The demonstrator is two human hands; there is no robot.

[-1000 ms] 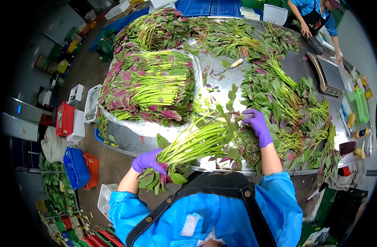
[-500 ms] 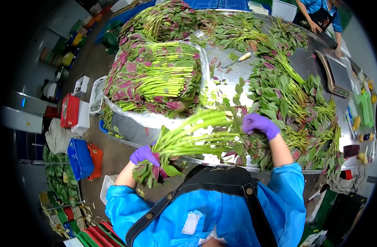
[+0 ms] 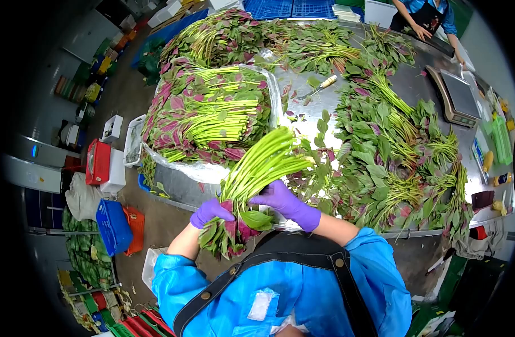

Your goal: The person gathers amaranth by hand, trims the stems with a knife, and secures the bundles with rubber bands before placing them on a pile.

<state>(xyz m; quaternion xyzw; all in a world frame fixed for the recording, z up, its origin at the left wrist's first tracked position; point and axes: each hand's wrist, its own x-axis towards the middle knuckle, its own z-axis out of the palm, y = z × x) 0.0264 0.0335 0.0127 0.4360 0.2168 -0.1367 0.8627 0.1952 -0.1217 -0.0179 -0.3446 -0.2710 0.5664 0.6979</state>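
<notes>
Metal tabletop (image 3: pixel 410 78) in a packing room, greens on most sides; one bunch in both hands

Bunch of green stems (image 3: pixel 263 163) held over the near edge of the tabletop, cut ends up and angled right, green and purple leaves hanging below. Left hand (image 3: pixel 212 212), purple glove, grasping the leafy end. Right hand (image 3: pixel 288 206), same glove, closed on the stems from the other side; fingertips partly hidden.

Just beyond: clear plastic liner (image 3: pixel 275 101) around a big heap of bunches (image 3: pixel 218 121), stems laid sideways, purple-edged leaves spilling toward the rim. Whether a rigid box sits under the liner, cannot tell. Right of the liner, loose leaves and trimmings, plus a pale-handled tool (image 3: pixel 328 82). More bunches (image 3: pixel 389 123) spread down the right side. Scale (image 3: pixel 459 98) beyond them, pan bare.

Floor, left side: white tray (image 3: pixel 135 140), contents unclear; small white box (image 3: pixel 112 128) near it; red box (image 3: pixel 98 162) against a white one. Lower, blue crate (image 3: pixel 113 226) beside an orange crate (image 3: pixel 135 229), contents unclear. Leafy greens (image 3: pixel 84 253) packed in clear wrap on a rack beside these.

Far edge: blue mesh crates (image 3: pixel 313 8). Far right, another person (image 3: pixel 429 19) in a dark apron, hands near the tabletop.
</notes>
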